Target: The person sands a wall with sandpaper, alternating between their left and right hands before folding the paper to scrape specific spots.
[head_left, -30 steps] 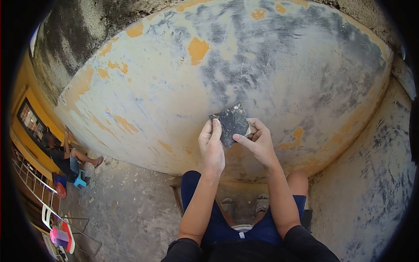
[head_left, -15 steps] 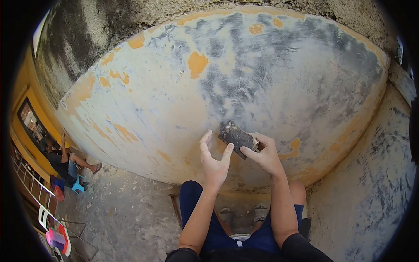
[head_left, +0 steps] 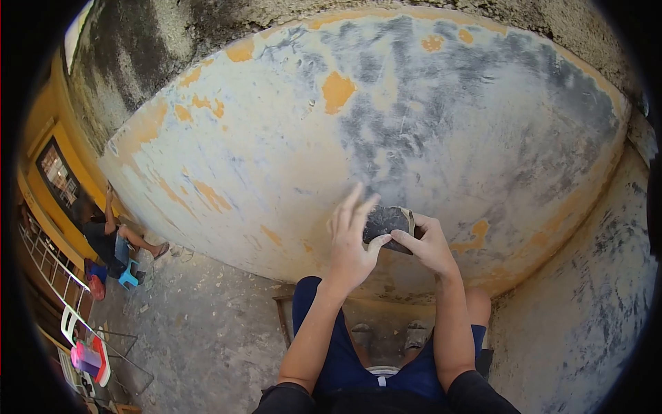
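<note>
A dark, worn sheet of sandpaper [head_left: 386,222], folded round what looks like a block, is held up in front of the wall. My right hand [head_left: 432,248] grips its right end, thumb on the dark face and fingers behind. Beside the left end is my left hand [head_left: 350,254], its fingers stretched upward and slightly blurred. The left thumb tip reaches the sheet's lower edge. Pale dust coats the fingers of both hands. Behind them curves a wall [head_left: 269,159] with white filler, grey smears and orange patches.
Another person [head_left: 103,231] sits on a blue stool [head_left: 129,274] at the far left, an arm raised to the wall. A rack [head_left: 58,276] and a purple container [head_left: 86,359] stand lower left. A second wall [head_left: 586,297] closes off the right side.
The sandpaper has turned from a slant to nearly level. My left hand has come closer, its thumb now at the sheet's edge. The view has shifted slightly left.
</note>
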Demonstrator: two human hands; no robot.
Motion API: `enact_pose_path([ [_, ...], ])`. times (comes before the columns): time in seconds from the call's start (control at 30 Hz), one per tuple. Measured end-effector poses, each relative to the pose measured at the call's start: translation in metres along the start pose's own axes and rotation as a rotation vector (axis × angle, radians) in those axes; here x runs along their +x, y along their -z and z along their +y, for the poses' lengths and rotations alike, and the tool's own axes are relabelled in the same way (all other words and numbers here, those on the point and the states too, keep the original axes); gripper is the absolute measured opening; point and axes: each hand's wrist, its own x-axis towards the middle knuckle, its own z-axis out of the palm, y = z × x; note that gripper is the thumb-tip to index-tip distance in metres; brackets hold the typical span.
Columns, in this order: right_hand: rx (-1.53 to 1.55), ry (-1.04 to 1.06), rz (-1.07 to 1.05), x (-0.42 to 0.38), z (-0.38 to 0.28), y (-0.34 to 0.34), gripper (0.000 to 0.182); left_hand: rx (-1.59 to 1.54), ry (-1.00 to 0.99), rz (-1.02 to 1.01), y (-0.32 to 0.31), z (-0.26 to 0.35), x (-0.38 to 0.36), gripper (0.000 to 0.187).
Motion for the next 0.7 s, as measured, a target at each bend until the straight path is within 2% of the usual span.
enact_pose_path([
  [0.07, 0.028, -0.023, 0.017, 0.001, 0.001, -0.003, 0.042, 0.286, -0.266, -0.149, 0.002, -0.008, -0.002, 0.080],
  [0.1, 0.030, -0.026, 0.012, 0.001, 0.001, -0.006, 0.042, 0.290, -0.261, -0.149, 0.003, -0.007, -0.007, 0.080],
  [0.17, 0.040, 0.056, 0.123, 0.002, -0.001, -0.012, 0.054, 0.130, -0.246, -0.242, 0.002, -0.003, -0.019, 0.078],
  [0.27, 0.036, 0.026, 0.093, 0.001, -0.005, -0.015, 0.060, 0.139, -0.224, -0.249, -0.003, -0.002, -0.033, 0.074],
  [0.3, 0.035, 0.023, 0.092, 0.001, -0.004, -0.014, 0.060, 0.141, -0.256, -0.179, -0.009, -0.007, -0.036, 0.066],
  [0.37, -0.042, 0.008, -0.005, 0.002, -0.001, -0.012, 0.058, 0.155, -0.294, -0.112, -0.015, -0.021, -0.037, 0.064],
  [0.43, 0.001, 0.005, 0.002, 0.000, -0.008, -0.018, 0.056, 0.170, -0.333, -0.048, -0.015, -0.023, -0.034, 0.062],
  [0.5, 0.045, 0.005, 0.008, 0.001, -0.009, -0.018, 0.055, 0.068, -0.309, 0.034, -0.014, -0.021, -0.030, 0.055],
  [0.53, 0.079, -0.021, -0.016, 0.002, -0.008, -0.016, 0.054, 0.069, -0.308, 0.034, -0.013, -0.024, -0.029, 0.055],
  [0.6, 0.114, -0.046, -0.040, 0.004, -0.007, -0.014, 0.052, -0.039, -0.199, 0.021, -0.011, -0.030, -0.027, 0.040],
  [0.63, 0.133, -0.048, -0.082, 0.004, -0.007, -0.014, 0.048, -0.037, -0.197, 0.020, -0.009, -0.031, -0.025, 0.040],
  [0.7, 0.151, -0.052, -0.126, 0.006, -0.003, -0.015, 0.043, -0.251, 0.121, 0.019, -0.007, -0.032, -0.022, 0.020],
])
